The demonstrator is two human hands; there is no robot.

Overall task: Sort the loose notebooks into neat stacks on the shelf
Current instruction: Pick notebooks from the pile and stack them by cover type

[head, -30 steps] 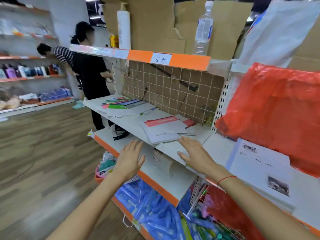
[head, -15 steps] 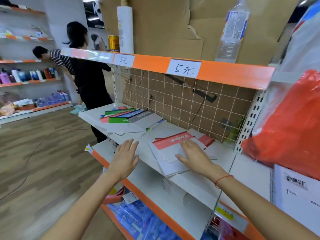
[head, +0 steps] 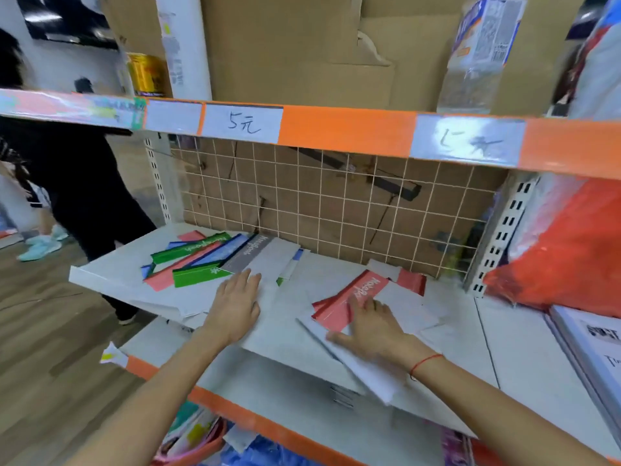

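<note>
White shelf (head: 295,344): holds all the notebooks, none stacked neatly yet
Right hand (head: 369,327): flat, fingers spread, pressing on near pile, gripping nothing
Near pile (head: 366,368): white notebooks skewed, one corner hanging past shelf edge
Red notebook (head: 349,297): on top of near pile, partly under right fingertips
Left hand (head: 235,306): open, palm down on white covers at front of far heap
Far heap (head: 201,260): green, red, blue, grey notebooks fanned out, overlapping, near back grid
Progress: early by the look; two loose groups, edges not squared
Left to do: gather, align, build stacks
</note>
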